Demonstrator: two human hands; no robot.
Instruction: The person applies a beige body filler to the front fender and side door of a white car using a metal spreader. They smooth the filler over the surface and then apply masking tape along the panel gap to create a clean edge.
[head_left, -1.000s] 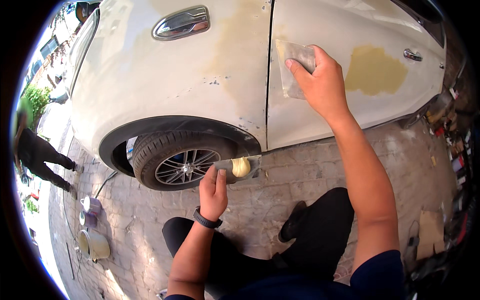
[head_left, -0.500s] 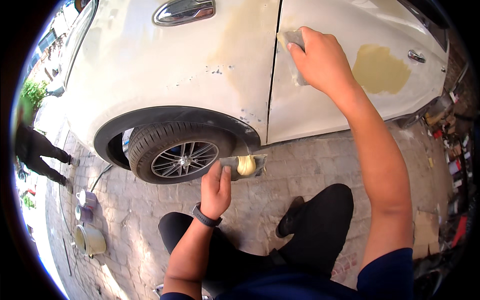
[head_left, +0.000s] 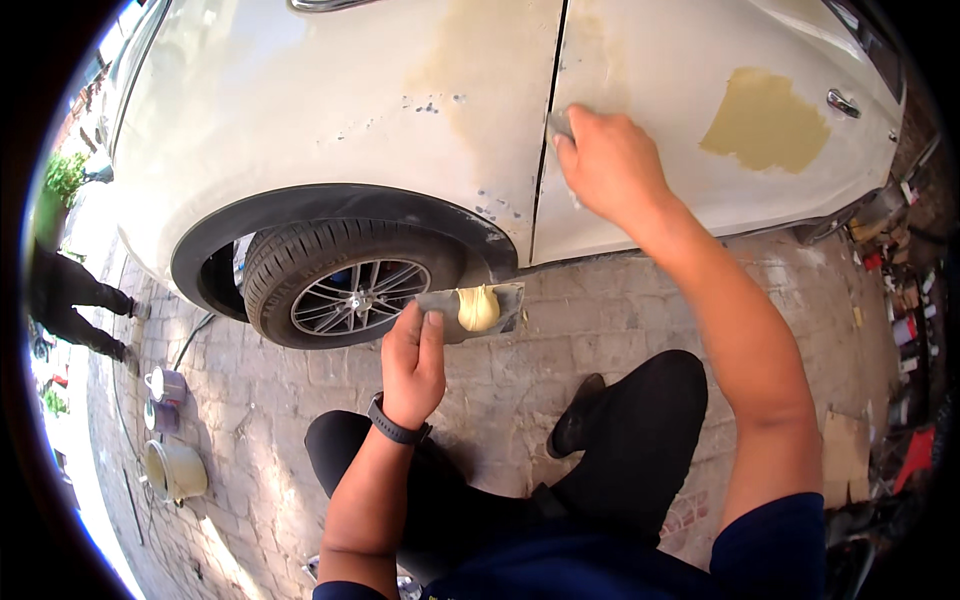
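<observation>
A plate (head_left: pixel 446 308) in your left hand (head_left: pixel 415 352) bears a putty lump (head_left: pixel 478 309), over the paving beside the wheel (head_left: pixel 361 298).
The plate looks light, thin and fairly stiff, the putty soft and sticky, so its bare left end seems the place to pinch (your thumb and fingers grip it there), level enough that nothing slides. Its long axis runs left to right, the free end pointing right, away from your fingers. Your right hand (head_left: pixel 618 165) clasps a spreader (head_left: pixel 560 124), mostly hidden, at the door (head_left: pixel 725 195) beside the panel gap (head_left: pixel 536 225); whether it touches the paint you can't tell from here. Farther right lies a tan patch (head_left: pixel 768 120), near the door handle (head_left: pixel 843 103).
</observation>
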